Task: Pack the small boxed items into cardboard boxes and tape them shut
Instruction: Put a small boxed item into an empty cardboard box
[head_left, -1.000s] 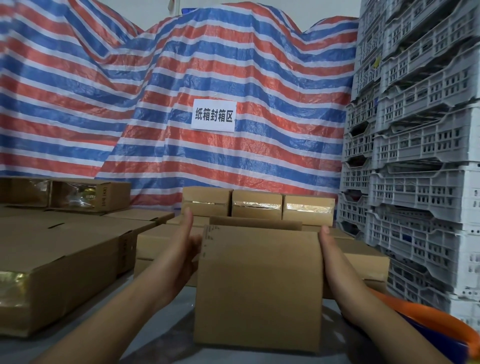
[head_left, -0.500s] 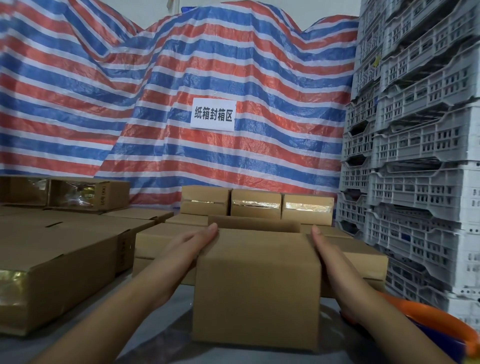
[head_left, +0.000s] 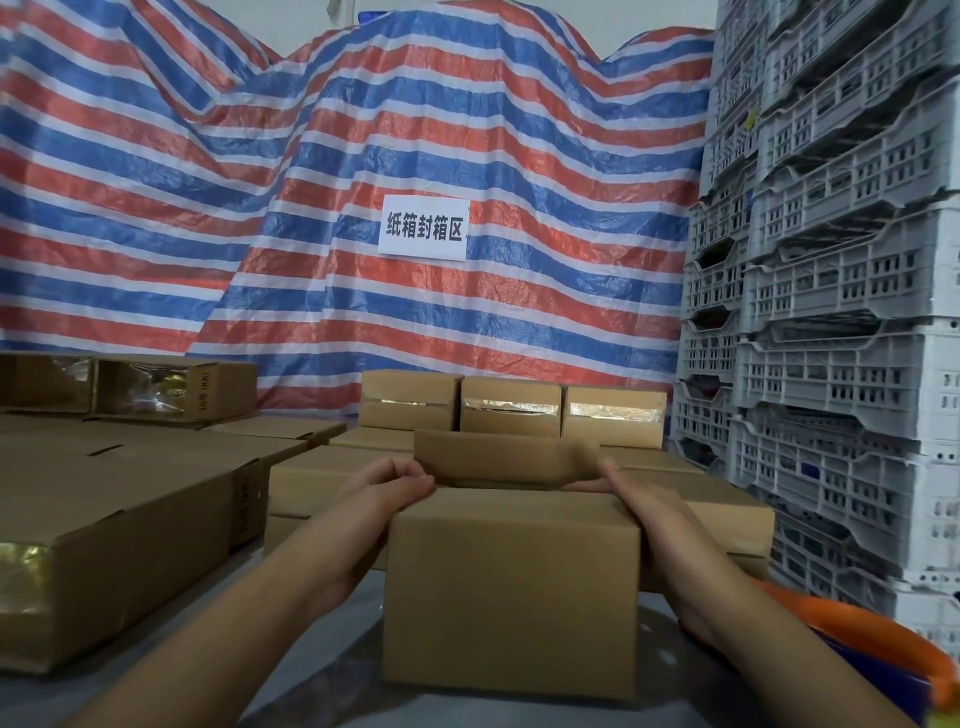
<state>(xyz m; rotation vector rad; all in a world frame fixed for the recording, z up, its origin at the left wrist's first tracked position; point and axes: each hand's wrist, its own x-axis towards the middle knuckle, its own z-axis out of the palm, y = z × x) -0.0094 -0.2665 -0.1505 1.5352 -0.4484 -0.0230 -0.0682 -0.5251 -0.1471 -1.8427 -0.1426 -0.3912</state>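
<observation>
Since the cardboard box (head_left: 511, 592) stands on the desk (head_left: 322, 649) just before the person, the left hand (head_left: 387, 486) curls over its top left edge and the right hand (head_left: 631, 496) presses flat on the right, likely folding flaps for taping.

From my feed, the box (head_left: 511, 592) is matt brown cardboard, smooth-faced, as is its raised flap (head_left: 506, 460). The rear boxes (head_left: 511, 405) carry glossy clear tape. The tarp (head_left: 311, 208) looks like woven plastic, crinkled with a slight sheen. The sign (head_left: 423, 227) is matt white paper. The crates (head_left: 831, 312) are dull grey plastic. The table (head_left: 322, 644) looks smooth and grey.
</observation>
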